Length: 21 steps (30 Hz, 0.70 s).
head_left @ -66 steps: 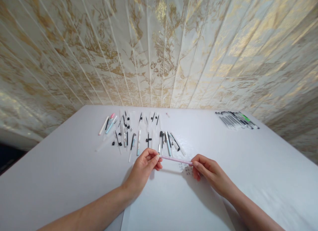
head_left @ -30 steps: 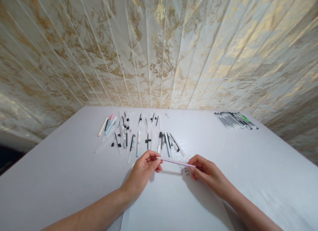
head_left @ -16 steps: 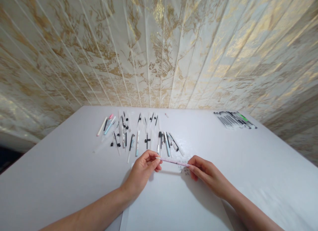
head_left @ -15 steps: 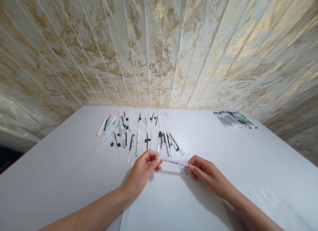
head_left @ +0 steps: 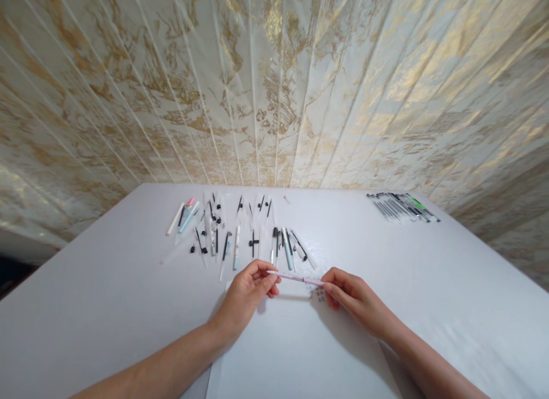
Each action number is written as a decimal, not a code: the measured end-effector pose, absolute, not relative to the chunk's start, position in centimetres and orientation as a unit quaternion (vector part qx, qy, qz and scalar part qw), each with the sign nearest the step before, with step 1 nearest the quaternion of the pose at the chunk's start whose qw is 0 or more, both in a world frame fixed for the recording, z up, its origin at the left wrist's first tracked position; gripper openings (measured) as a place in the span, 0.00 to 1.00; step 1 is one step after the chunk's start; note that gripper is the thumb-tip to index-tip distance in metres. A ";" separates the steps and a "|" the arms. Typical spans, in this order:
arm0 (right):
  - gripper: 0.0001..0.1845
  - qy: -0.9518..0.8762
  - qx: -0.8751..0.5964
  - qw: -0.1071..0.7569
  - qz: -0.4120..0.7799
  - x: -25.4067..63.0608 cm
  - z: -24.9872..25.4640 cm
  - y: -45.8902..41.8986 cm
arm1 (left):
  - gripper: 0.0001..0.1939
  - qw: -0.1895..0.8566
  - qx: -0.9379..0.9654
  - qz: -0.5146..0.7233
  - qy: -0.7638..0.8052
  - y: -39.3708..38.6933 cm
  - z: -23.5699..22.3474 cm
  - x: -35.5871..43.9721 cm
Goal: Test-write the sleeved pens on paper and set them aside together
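A thin pink pen (head_left: 295, 278) lies level between my two hands, just above a white sheet of paper (head_left: 295, 353). My left hand (head_left: 249, 293) pinches its left end with thumb and fingertips. My right hand (head_left: 349, 296) pinches its right end, fingers curled. Small scribbled marks (head_left: 319, 295) show on the paper under the pen. Both forearms rest low over the white table (head_left: 107, 307).
Several pens and loose pen parts (head_left: 240, 233) lie spread beyond my hands, with pink, white and blue pens (head_left: 182, 215) at their left. A row of dark pens (head_left: 401, 207) lies at the far right. A gold-patterned wall (head_left: 274, 84) stands behind the table.
My right hand has slid a little to the left along the pen, so less of the pen shows between the hands. The left hand has stayed in place.
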State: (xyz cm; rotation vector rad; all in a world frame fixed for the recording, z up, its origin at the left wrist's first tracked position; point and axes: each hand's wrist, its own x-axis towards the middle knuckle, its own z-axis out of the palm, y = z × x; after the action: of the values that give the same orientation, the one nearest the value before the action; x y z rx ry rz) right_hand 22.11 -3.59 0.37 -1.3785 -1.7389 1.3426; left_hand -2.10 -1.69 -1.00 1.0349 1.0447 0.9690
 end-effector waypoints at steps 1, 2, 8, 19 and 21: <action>0.16 -0.644 -0.511 0.272 0.500 22.1 0.4 -3.6 | 0.06 0.635 0.454 0.427 0.457 -1.7 -1.0 -2.1; 0.15 -0.644 -0.511 0.272 0.500 22.1 0.4 -3.6 | 0.06 0.632 0.457 0.428 0.456 -1.7 -0.9 -2.1; 0.16 -0.653 -0.510 0.266 0.494 22.2 0.5 -3.6 | 0.06 0.618 0.476 0.418 0.466 -1.8 -1.0 -2.3; 0.11 -0.707 -0.564 0.256 0.341 23.2 2.2 1.2 | 0.08 0.646 0.441 0.442 0.440 -1.8 -1.5 -2.3; 0.08 -0.729 -0.590 0.232 0.259 22.7 3.1 4.3 | 0.08 0.648 0.443 0.441 0.435 -1.7 -1.5 -2.3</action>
State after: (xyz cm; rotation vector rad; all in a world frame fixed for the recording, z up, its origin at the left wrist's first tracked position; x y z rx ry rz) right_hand 22.73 4.28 3.06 -1.6204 -2.0041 0.7121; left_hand -2.30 -1.74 -1.55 1.0074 0.9895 1.0036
